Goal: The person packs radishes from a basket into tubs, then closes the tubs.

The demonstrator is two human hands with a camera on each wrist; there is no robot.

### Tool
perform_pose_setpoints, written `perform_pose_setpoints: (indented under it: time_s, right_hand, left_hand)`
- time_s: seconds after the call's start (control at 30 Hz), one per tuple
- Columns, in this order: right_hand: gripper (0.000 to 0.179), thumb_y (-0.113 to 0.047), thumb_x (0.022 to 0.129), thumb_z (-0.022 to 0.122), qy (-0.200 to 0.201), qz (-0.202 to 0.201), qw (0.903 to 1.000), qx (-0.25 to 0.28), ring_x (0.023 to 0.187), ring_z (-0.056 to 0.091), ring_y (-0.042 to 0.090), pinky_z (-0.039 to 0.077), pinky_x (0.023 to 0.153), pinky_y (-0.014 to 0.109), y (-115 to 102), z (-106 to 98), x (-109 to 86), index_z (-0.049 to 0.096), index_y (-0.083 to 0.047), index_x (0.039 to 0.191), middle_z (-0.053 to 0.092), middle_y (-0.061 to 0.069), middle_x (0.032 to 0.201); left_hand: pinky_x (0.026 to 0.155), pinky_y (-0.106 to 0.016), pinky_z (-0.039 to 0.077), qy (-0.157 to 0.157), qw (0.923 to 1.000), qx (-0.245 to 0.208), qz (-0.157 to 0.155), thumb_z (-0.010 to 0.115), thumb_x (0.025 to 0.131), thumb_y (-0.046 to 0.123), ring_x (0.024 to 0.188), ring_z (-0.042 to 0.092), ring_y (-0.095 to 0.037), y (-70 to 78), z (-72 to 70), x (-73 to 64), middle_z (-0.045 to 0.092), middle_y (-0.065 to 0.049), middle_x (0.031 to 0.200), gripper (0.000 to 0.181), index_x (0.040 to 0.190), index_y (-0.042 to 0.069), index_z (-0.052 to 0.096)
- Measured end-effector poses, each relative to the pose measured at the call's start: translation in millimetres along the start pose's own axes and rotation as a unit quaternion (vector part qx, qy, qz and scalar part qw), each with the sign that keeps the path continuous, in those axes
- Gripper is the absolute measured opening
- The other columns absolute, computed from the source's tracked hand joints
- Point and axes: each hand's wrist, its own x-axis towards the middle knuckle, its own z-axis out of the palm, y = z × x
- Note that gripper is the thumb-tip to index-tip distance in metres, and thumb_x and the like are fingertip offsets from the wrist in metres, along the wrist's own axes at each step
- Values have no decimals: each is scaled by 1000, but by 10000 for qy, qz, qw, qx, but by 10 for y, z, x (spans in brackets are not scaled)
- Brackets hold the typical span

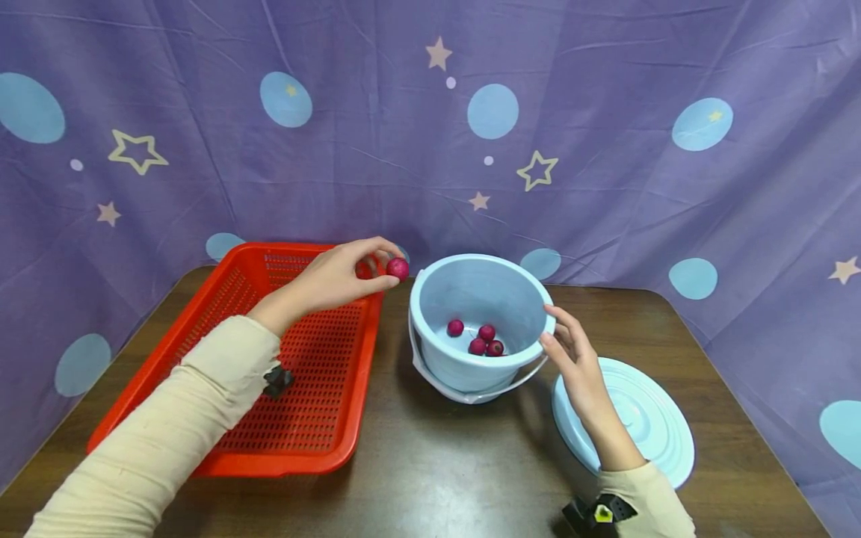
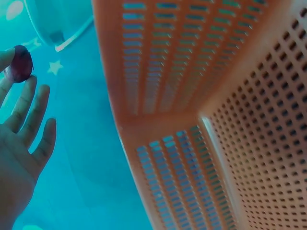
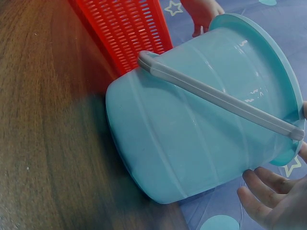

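In the head view my left hand pinches a crimson radish between thumb and fingertips, above the right rim of a red perforated basket. The left wrist view shows the same radish at the fingertips, with the other fingers spread. To the right of the basket stands a light-blue bucket, upright, with several radishes on its bottom. My right hand holds the bucket's right rim by thumb and fingers. In the right wrist view the grey handle hangs down along the bucket's outer wall.
A round light-blue lid lies flat on the wooden table, partly under the right forearm. Behind the table hangs a purple cloth with stars and dots. The left forearm reaches across the basket.
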Motion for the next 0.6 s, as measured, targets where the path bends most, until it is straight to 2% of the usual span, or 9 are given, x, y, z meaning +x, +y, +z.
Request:
perform_pose_setpoints:
  time_s: [0.27, 0.43, 0.6]
  right_hand:
    - [46, -18, 103, 52, -30, -9, 10000, -35, 121, 51, 27, 41, 93, 17, 1, -1, 0, 43, -13, 148, 54, 22, 134]
    - [46, -18, 103, 52, -36, -14, 10000, -38, 121, 51, 26, 41, 93, 18, 9, -4, 2, 43, -13, 148, 55, 21, 134]
    - [46, -17, 103, 52, -31, -40, 10000, -41, 121, 51, 25, 40, 94, 18, 15, -5, 5, 43, -14, 147, 55, 21, 134]
  left_hand:
    - [70, -36, 47, -155, 9992, -49, 374, 75, 89, 38, 87, 60, -13, 205, 82, 43, 64, 9, 98, 32, 119, 33, 66]
    - [75, -37, 49, -276, 9973, -91, 679, 79, 86, 31, 90, 61, -16, 272, 132, 67, 64, 7, 98, 35, 119, 27, 68]
    - [75, -35, 47, -448, 9961, 16, 763, 81, 84, 30, 91, 62, -16, 298, 176, 70, 66, 6, 98, 38, 119, 28, 69]
